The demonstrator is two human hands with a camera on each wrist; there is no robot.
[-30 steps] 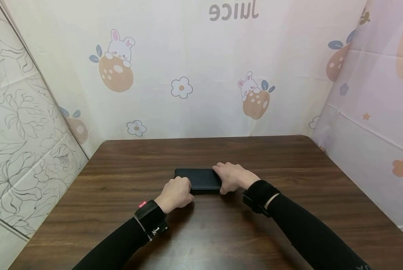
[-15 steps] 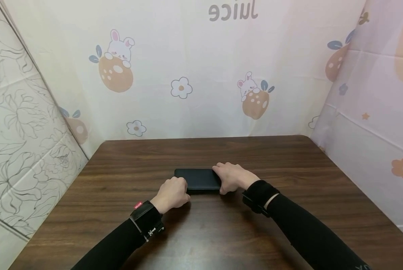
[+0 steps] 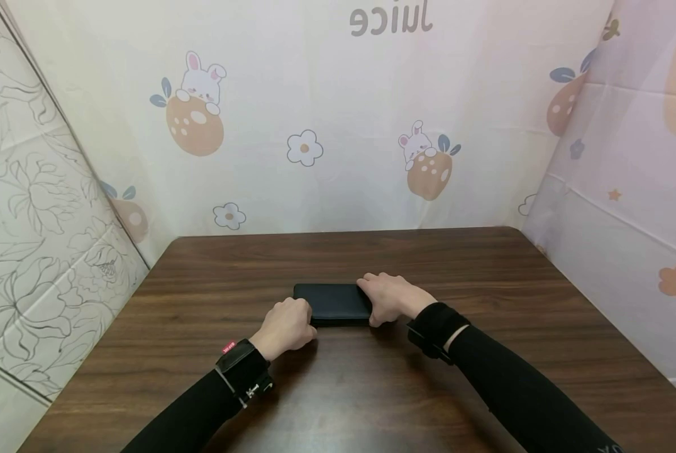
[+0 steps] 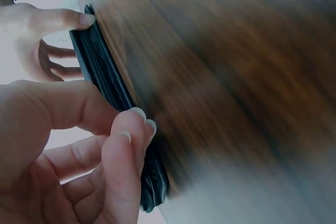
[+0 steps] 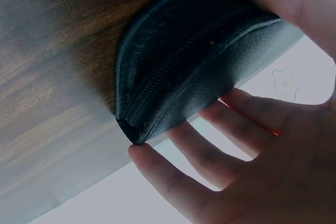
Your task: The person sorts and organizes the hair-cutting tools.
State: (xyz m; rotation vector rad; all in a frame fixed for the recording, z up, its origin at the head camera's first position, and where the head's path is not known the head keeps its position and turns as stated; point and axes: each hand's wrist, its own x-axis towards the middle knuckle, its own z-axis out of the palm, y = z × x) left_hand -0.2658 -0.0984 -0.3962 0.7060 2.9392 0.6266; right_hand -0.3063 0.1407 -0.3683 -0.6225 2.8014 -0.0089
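A black leather zip wallet (image 3: 339, 304) lies on the wooden table, its long side facing me. My right hand (image 3: 391, 296) grips the wallet's right end, thumb at the near edge and fingers spread over the far side. At the near edge, toward the left end, my left hand (image 3: 287, 325) pinches with thumb and bent fingertips. The left wrist view has these fingertips right against the zip edge (image 4: 105, 69); the zipper pull between them is hidden. Zip teeth (image 5: 173, 59) run round the rounded right end in the right wrist view, with the leather bulging slightly there.
The brown wood-grain table (image 3: 338, 390) reaches back to a pale curtain (image 3: 338, 82) printed with rabbits and flowers. More patterned cloth hangs at the left and right sides. Both wrists wear black bands over dark sleeves.
My left hand has slid a short way left along the wallet's near edge, still pinching. The right hand and the wallet have stayed in place.
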